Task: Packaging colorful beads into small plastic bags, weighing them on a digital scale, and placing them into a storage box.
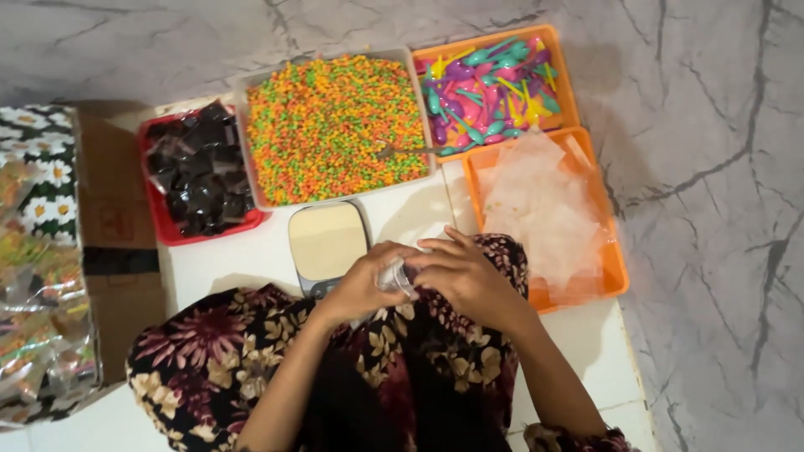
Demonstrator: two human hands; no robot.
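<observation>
while both hands meet over the lap: the left hand (pixel 362 280) and right hand (pixel 465 276) pinch a small clear plastic wrapper (pixel 397 276) between them, just in front of the scale (pixel 327 243).
left fingers: curled around the near side of the wrapper, holding it from below.
right fingers (pixel 440 247): bent over the top of the wrapper, narrow and closed on its edge; whether they are opening or folding it is hard to tell, as the piece is mostly hidden.
grip advice: it seems best to keep the wrapper's mouth upward and level, thumbs close to the rim, so the thin film does not crumple or slip.
scale: bare platform, on the white table (pixel 234 268), touching neither hand.
coloured puffs tray (pixel 335 125): full, well within reach, a metal spoon (pixel 402 151) lying at its right edge.
other trays: dark packets in the red tray (pixel 155 209); plastic spoons in an orange tray (pixel 566 92); clear wrappers piled in a second orange tray (pixel 615 268) just beside the right hand.
</observation>
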